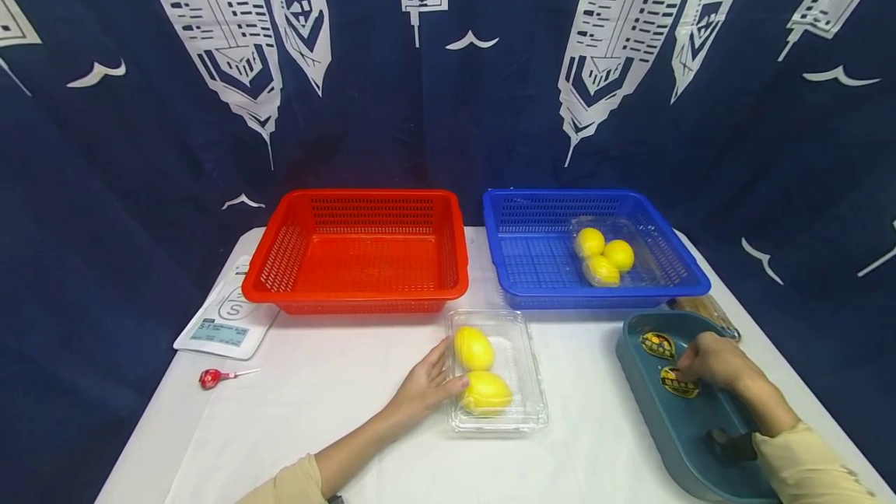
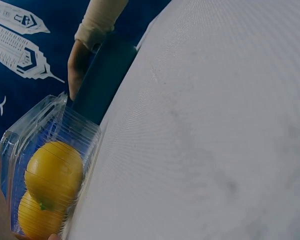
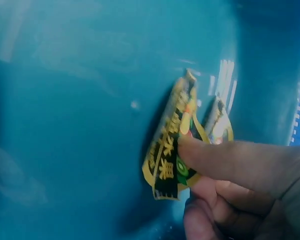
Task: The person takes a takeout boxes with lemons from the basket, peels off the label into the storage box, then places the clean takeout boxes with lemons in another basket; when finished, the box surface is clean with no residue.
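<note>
Stickers (image 1: 678,383) were what my right hand (image 1: 714,364) was after: from the head view it sat on the teal tray (image 1: 682,426), and the right wrist view showed the fingers (image 3: 225,160) curled, a fingertip and thumb pinching the edge of one oval label (image 3: 172,160) that had lifted off the tray floor. A second label (image 1: 657,344) lay flat just beyond those fingers, toward the blue basket (image 1: 511,255). I judged the main risk to be the thin label folding on itself or tearing, since only one edge was caught and the rest looked stuck down; a fast pull could also drag the tray across the bench (image 1: 336,411). The label was yellow-rimmed with a black band of yellow characters and a spot of green and red, glossy and slightly buckled. My left hand (image 1: 423,387) lay with its fingers nearly straight against the near-left side of the clear clamshell box (image 1: 528,379), touching it rather than gripping, so a nudge could slide the box away. Two lemons (image 1: 479,372) sat inside, right beside those fingertips. Farther from the left fingers stood the red basket (image 1: 280,271); the blue one held three more lemons (image 1: 603,255) in a clear pack. A pouch (image 1: 227,321) and a red lollipop (image 1: 210,377) lay well to the left.
</note>
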`<act>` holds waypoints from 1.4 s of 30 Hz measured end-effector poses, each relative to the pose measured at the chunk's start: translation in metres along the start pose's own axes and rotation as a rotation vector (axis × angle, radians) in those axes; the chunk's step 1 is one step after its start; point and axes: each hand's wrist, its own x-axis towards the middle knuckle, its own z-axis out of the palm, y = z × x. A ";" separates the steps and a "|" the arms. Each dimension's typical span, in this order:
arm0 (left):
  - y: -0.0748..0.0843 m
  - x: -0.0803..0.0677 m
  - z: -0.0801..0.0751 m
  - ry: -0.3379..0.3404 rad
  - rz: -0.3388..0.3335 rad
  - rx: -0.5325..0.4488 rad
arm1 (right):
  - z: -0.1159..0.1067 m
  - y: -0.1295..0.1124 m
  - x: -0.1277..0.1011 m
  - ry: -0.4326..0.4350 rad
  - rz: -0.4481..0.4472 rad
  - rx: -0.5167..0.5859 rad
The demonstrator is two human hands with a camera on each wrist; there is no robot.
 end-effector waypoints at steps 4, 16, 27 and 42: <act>0.001 0.001 0.000 -0.003 0.001 0.000 | 0.003 0.000 0.000 0.015 0.020 -0.010; 0.001 -0.001 0.001 0.003 -0.006 0.013 | 0.007 0.000 -0.002 0.027 0.029 -0.026; 0.003 -0.001 0.001 -0.006 0.010 0.011 | 0.001 0.002 -0.009 0.062 -0.003 -0.029; 0.002 0.000 0.001 -0.004 0.013 0.007 | -0.017 -0.016 -0.018 0.159 -0.053 -0.035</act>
